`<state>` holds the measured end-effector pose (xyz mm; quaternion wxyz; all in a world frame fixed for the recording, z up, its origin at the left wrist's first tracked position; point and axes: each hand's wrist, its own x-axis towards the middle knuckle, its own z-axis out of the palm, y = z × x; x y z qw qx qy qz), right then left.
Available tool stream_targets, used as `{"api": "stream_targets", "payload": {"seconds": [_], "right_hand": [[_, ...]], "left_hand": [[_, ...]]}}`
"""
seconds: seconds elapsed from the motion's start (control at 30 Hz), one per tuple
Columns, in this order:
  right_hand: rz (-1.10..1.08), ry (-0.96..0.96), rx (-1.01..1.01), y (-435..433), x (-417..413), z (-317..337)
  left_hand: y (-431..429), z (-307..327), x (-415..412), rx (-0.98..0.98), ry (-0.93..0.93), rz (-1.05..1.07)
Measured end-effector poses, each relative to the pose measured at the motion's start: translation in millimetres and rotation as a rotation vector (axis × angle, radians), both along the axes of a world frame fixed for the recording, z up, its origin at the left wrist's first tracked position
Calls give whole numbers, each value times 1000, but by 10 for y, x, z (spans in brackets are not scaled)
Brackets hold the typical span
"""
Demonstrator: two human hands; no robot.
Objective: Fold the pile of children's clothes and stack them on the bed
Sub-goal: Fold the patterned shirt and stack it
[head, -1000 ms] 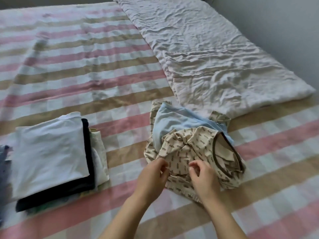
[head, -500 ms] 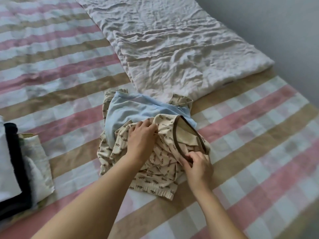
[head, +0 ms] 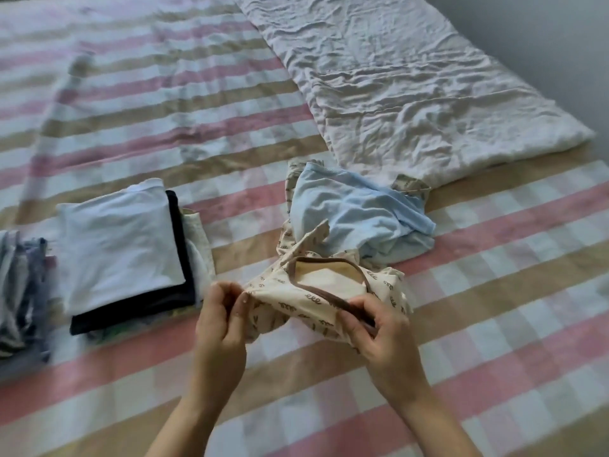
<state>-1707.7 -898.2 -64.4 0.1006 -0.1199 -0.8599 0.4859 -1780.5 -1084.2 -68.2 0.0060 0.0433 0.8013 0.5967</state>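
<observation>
The bed point(head: 494, 245) wears a pink, tan and white checked cover, with a crumpled white quilt point(head: 412, 84) lying toward its far right. Near the front, the left hand point(head: 221, 319) pinches one edge of a cream patterned top point(head: 306, 300) while the right hand point(head: 379, 328) is closed on its brown neckband. Just behind lies a pale blue garment point(head: 356, 212). A folded stack point(head: 122, 249) sits to the left.
</observation>
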Motion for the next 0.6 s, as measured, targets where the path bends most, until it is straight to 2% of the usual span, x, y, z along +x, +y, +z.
{"api": "stream_targets", "payload": {"seconds": [0.33,0.47,0.6], "right_hand": [[234,-49,-115,-1488,737,265],[342,-178,-68,-1988,1091,-46],[415,-321,136,-2230,1401,-545]], "left_hand": [[-1685,353,1216,-134,47,181],[-2147,73,1686,-222,-27,195],[-2373,-425,2064,-342,-176,162]]}}
